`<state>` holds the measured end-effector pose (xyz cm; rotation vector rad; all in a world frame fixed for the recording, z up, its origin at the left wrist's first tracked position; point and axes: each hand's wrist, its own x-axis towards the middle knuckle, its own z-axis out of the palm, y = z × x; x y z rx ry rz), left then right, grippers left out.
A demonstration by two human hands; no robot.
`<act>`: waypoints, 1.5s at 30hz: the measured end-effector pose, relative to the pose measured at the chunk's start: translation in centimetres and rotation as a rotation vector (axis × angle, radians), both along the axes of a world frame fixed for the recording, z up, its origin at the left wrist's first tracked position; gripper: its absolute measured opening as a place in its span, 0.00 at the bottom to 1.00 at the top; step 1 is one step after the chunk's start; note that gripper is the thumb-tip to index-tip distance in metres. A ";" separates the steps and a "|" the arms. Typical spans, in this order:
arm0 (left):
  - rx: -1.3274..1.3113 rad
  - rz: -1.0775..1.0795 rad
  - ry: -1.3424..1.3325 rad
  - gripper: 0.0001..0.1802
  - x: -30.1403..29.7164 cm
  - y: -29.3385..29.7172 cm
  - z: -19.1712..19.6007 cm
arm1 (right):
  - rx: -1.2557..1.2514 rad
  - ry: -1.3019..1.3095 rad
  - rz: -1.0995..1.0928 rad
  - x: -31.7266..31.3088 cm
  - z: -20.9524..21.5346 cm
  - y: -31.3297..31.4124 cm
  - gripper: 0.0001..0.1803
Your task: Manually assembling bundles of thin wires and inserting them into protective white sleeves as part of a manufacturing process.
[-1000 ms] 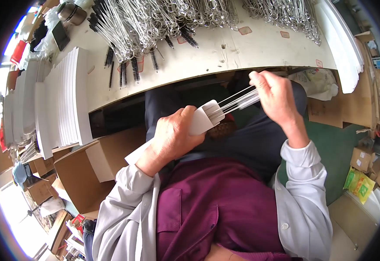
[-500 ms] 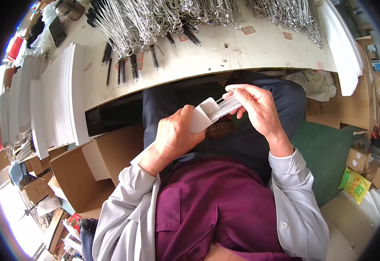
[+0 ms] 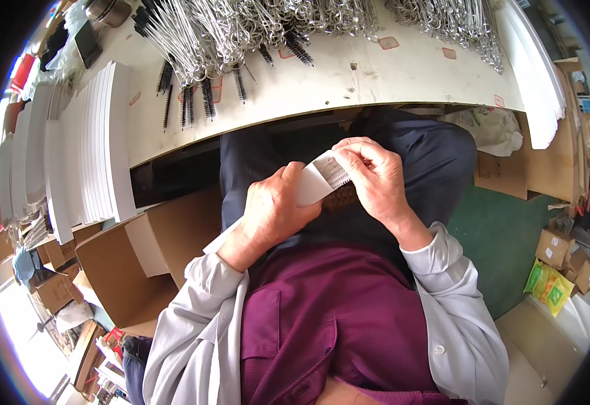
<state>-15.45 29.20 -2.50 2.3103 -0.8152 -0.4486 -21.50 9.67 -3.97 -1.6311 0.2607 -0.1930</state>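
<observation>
White card sleeve point(image 3: 318, 181) pinched between both hands over the lap, just below the table edge at the picture's centre. Left hand point(image 3: 274, 209) clasped round the sleeve's lower end from seven o'clock, thumb on top. Right hand point(image 3: 376, 182) curled over the upper end from three o'clock, fingertips pressing down on thin bristled wires at the sleeve's mouth; how far in, hard to tell.

Off at twelve o'clock, a pale worktable point(image 3: 376, 74) with a broad heap of wire brushes point(image 3: 254, 27), black bristle tips pointing toward the lap. At ten o'clock, stacks of white card sheets point(image 3: 92, 148) standing on edge along the table's left end. At eight o'clock, an open cardboard box point(image 3: 126, 263) on the floor beside the knee. At four o'clock, green floor matting point(image 3: 504, 250), with small cartons and a yellow-green packet point(image 3: 548, 287) farther out. Maroon apron and pale grey sleeves at six o'clock.
</observation>
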 end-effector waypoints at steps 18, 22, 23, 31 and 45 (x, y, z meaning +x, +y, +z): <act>-0.098 0.059 0.077 0.35 0.2 0.6 -0.2 | -0.536 -0.198 0.129 -1.9 0.2 2.3 0.32; -0.084 0.075 0.075 0.37 0.1 0.9 0.0 | -0.668 -0.266 0.127 -2.1 0.3 1.5 0.30; -0.090 0.079 0.089 0.38 0.1 0.9 -0.2 | -0.598 -0.215 0.129 -2.1 0.4 2.2 0.28; -0.101 0.065 0.128 0.40 -1.1 1.3 -1.2 | -0.371 -0.087 0.298 -2.0 0.1 1.7 0.17; -0.186 0.093 0.137 0.38 -0.9 0.5 -0.4 | 0.065 0.055 -0.031 -2.2 0.0 3.4 0.13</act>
